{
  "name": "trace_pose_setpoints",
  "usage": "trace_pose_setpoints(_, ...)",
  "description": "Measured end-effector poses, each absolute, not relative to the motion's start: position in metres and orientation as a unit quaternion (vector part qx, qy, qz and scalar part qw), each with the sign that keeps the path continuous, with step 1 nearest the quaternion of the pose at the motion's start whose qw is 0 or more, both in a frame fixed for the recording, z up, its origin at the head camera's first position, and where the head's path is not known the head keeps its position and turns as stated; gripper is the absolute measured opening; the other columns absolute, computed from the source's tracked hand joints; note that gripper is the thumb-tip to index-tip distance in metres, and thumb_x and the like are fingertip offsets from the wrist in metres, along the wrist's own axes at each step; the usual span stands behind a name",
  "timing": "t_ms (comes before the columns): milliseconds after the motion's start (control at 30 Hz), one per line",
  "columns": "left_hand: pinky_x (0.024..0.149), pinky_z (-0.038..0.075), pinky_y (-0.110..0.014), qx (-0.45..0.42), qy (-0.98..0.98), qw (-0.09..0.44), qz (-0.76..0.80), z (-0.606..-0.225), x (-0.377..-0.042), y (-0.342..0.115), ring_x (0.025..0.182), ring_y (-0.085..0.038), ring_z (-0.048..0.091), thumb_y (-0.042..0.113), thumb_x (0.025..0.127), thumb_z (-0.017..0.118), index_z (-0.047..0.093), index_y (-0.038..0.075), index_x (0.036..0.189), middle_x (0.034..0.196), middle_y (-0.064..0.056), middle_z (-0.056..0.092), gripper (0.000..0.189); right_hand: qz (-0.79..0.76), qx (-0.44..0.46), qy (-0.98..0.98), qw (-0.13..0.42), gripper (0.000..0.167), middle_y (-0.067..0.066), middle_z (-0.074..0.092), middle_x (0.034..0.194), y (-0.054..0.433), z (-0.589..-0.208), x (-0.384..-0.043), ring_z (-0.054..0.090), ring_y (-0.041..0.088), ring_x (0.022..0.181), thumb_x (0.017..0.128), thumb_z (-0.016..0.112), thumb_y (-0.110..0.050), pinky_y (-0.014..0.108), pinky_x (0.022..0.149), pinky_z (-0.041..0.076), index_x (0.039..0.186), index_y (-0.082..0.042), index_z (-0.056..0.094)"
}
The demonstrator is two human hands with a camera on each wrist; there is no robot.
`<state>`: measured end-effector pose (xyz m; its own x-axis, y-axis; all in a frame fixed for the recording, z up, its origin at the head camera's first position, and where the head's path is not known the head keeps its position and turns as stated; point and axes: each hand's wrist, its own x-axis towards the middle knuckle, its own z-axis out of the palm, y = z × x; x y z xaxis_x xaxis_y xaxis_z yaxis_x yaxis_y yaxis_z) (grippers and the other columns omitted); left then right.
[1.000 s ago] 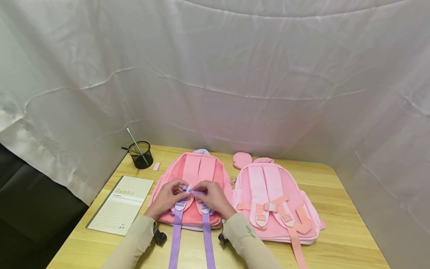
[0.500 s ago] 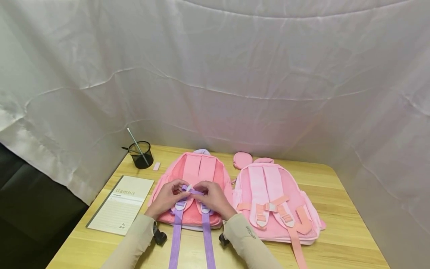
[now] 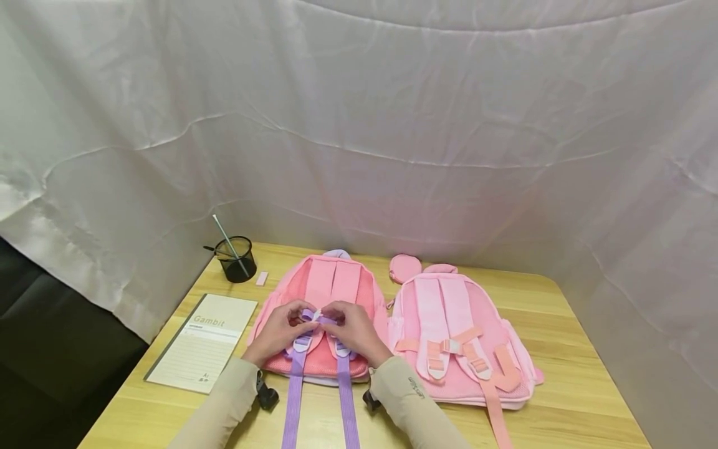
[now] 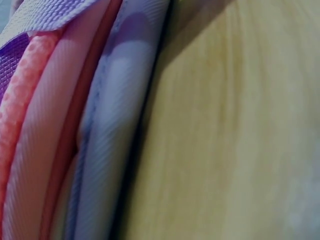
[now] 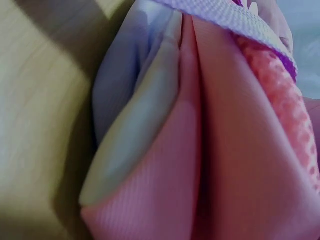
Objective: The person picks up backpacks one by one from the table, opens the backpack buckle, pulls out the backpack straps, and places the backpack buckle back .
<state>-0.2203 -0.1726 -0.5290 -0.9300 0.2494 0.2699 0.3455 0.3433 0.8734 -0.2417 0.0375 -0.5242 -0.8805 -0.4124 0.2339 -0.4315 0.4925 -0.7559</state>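
Observation:
A coral-pink backpack (image 3: pixel 291 280) lies back side up on the table, its two purple shoulder webbing straps (image 3: pixel 345 399) running toward me. Over its lower back, my left hand (image 3: pixel 279 332) pinches one side of a purple chest strap at a small white buckle (image 3: pixel 317 315). My right hand (image 3: pixel 358 329) pinches the purple webbing on the buckle's other side. Fingertips of both hands meet close around the buckle and partly hide it. Each wrist view shows the backpack's lower edge, as the pink fabric (image 5: pixel 230 125) and lavender trim (image 4: pixel 120 100), with hardly any hand.
A lighter pink backpack (image 3: pixel 482 312) with peach straps lies to the right, a small round pink pouch (image 3: pixel 405 268) behind it. On the left are a notebook (image 3: pixel 202 343), a pink eraser (image 3: pixel 262 278) and a black mesh pen cup (image 3: pixel 238 268). Grey curtains (image 3: pixel 359 199) surround the table.
Both hands keep their grip over the backpack. The purple strap and white buckle between the fingers have shifted very slightly; everything else stays in place.

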Motion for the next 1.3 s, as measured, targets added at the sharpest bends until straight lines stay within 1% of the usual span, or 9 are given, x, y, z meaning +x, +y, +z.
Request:
trace_pose_setpoints(133,0.072,0.051,-0.021,-0.180,-0.823,0.049,-0.537,-0.5299,-0.2211,-0.1725,0.077,-0.006,0.061,0.008,0.090,0.080,0.070,0.008,0.109,0.093,-0.007,0.072,0.022,0.441,0.247,-0.863,0.013,0.024,0.004,0.077,0.101,0.0354,-0.5226,-0.2412,0.071,0.014,0.090,0.090,0.081,-0.016,0.027,0.082,0.057,0.113,-0.011,0.075)
trace_pose_setpoints(333,0.070,0.050,-0.020,-0.175,-0.826,0.049,-0.534,-0.5281,-0.2199,-0.1720,0.075,-0.007,0.061,0.007,0.090,0.079,0.070,0.007,0.108,0.090,-0.005,0.071,0.020,0.453,0.235,-0.860,0.006,0.029,0.003,0.077,0.101,0.0372,-0.5274,-0.2405,0.070,0.011,0.085,0.089,0.083,-0.019,0.024,0.079,0.058,0.116,-0.013,0.075)
trace_pose_setpoints(433,0.070,0.050,-0.020,-0.171,-0.828,0.051,-0.532,-0.5274,-0.2193,-0.1718,0.076,-0.008,0.061,0.006,0.090,0.079,0.070,0.007,0.107,0.090,-0.005,0.071,0.020,0.457,0.233,-0.858,0.003,0.029,0.003,0.077,0.099,0.0387,-0.5277,-0.2397,0.069,0.009,0.083,0.088,0.084,-0.020,0.022,0.077,0.057,0.115,-0.012,0.075)
trace_pose_setpoints(567,0.071,0.050,-0.020,-0.171,-0.825,0.048,-0.536,-0.5282,-0.2193,-0.1720,0.077,-0.007,0.062,0.007,0.090,0.079,0.070,0.007,0.108,0.092,-0.006,0.072,0.020,0.456,0.234,-0.859,0.001,0.027,0.003,0.077,0.096,0.0398,-0.5279,-0.2390,0.066,0.007,0.080,0.088,0.083,-0.016,0.021,0.074,0.056,0.114,-0.012,0.076)
trace_pose_setpoints(733,0.071,0.050,-0.020,-0.170,-0.823,0.046,-0.539,-0.5288,-0.2192,-0.1720,0.078,-0.005,0.062,0.007,0.090,0.079,0.070,0.007,0.108,0.094,-0.007,0.073,0.021,0.463,0.230,-0.856,-0.001,0.029,0.002,0.078,0.099,0.0394,-0.5282,-0.2393,0.067,0.005,0.081,0.088,0.083,-0.014,0.021,0.075,0.056,0.115,-0.011,0.075)
trace_pose_setpoints(933,0.073,0.050,-0.020,-0.169,-0.826,0.047,-0.536,-0.5296,-0.2191,-0.1714,0.079,-0.004,0.060,0.008,0.090,0.080,0.070,0.007,0.109,0.095,-0.007,0.072,0.021,0.470,0.236,-0.850,0.002,0.031,0.004,0.078,0.100,0.0353,-0.5272,-0.2409,0.069,0.008,0.083,0.088,0.083,-0.013,0.022,0.077,0.057,0.117,-0.010,0.074)
trace_pose_setpoints(1067,0.073,0.050,-0.019,-0.173,-0.824,0.048,-0.538,-0.5311,-0.2194,-0.1712,0.080,-0.003,0.060,0.009,0.090,0.080,0.070,0.007,0.109,0.096,-0.006,0.072,0.022,0.467,0.233,-0.853,-0.003,0.032,0.003,0.078,0.101,0.0333,-0.5271,-0.2414,0.070,0.009,0.085,0.088,0.083,-0.012,0.022,0.078,0.057,0.118,-0.011,0.074)
trace_pose_setpoints(1300,0.073,0.052,-0.020,-0.180,-0.818,0.047,-0.545,-0.5317,-0.2206,-0.1721,0.080,-0.002,0.062,0.008,0.090,0.079,0.069,0.006,0.109,0.096,-0.008,0.072,0.021,0.480,0.229,-0.847,-0.011,0.035,0.005,0.078,0.100,0.0348,-0.5312,-0.2424,0.072,0.012,0.086,0.086,0.084,-0.010,0.023,0.079,0.058,0.119,-0.009,0.073)
